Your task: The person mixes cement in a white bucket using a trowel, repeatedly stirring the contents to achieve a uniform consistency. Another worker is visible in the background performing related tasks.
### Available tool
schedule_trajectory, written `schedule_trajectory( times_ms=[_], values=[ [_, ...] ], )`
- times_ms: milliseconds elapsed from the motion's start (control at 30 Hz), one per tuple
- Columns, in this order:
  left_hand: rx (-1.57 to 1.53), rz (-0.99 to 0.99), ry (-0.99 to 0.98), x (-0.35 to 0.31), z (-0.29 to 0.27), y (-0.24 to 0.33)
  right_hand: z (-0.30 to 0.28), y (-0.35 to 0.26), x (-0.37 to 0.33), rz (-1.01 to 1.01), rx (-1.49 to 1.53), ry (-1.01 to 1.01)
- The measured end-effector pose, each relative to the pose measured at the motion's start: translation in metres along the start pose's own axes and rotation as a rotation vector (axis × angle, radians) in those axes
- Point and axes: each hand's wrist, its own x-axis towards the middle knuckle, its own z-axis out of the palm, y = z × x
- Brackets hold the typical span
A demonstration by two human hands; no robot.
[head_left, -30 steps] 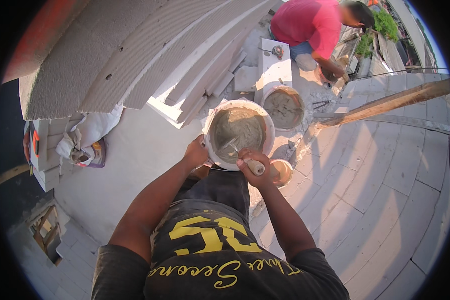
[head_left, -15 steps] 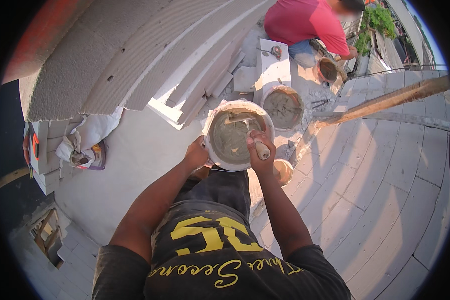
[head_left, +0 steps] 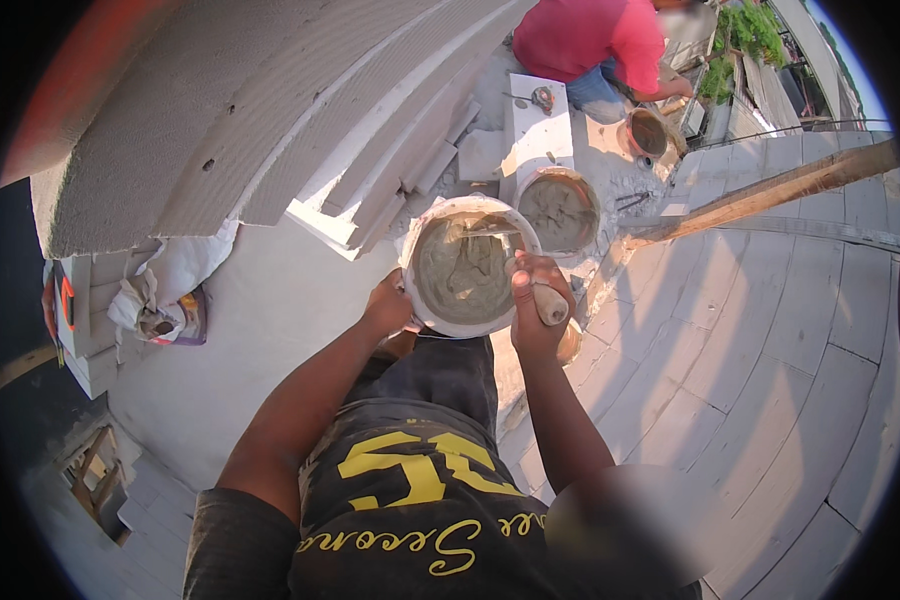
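A round pale bucket [head_left: 454, 328] of wet grey mortar [head_left: 460, 272] is in front of my body. My left hand [head_left: 389, 303] is closed on its left edge. At the bucket's right side, my right hand [head_left: 536, 295] grips the thick handle [head_left: 550, 304] of a trowel. The trowel's metal part reaches over the right side of the bucket's inside, partly hidden by my fingers and the mortar. Furrows and lumps mark the mortar's surface.
A second mortar bucket [head_left: 592, 238] stands just beyond. A co-worker in a red shirt [head_left: 590, 40] crouches farther off near another bucket [head_left: 630, 140]. A tape measure [head_left: 542, 98] lies on a white block [head_left: 540, 140]. A wooden beam [head_left: 770, 196] slants at right; stacked blocks [head_left: 340, 225] stand left.
My right hand has moved right, drawing the trowel from the bucket's middle toward its right side. The mortar now looks more furrowed. My left hand keeps its hold on the bucket.
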Motion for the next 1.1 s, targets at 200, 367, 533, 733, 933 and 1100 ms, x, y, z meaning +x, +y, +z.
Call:
schedule_trajectory(
  times_ms=[200, 367, 533, 733, 933, 1100],
  values=[
    [0.062, 0.011, -0.009, -0.001, 0.002, 0.014, 0.0, 0.048, -0.038, 0.09, -0.233, 0.121],
    [-0.187, -0.099, -0.071, 0.0, 0.002, 0.002, 0.008, 0.017, -0.069, 0.359, -0.214, 0.198],
    [-0.144, -0.072, -0.063, 0.009, 0.006, -0.012, -0.013, -0.019, -0.048, 0.365, -0.052, 0.287],
    [-0.17, -0.11, -0.064, 0.004, 0.006, 0.0, -0.021, -0.026, 0.005, 0.188, 0.24, 0.303],
    [-0.155, -0.03, -0.089, 0.012, 0.005, -0.018, -0.003, 0.041, -0.005, 0.254, 0.098, 0.186],
    [-0.051, -0.024, -0.068, 0.016, 0.005, -0.014, 0.02, 0.07, 0.041, 0.251, 0.162, 0.202]
  ],
)
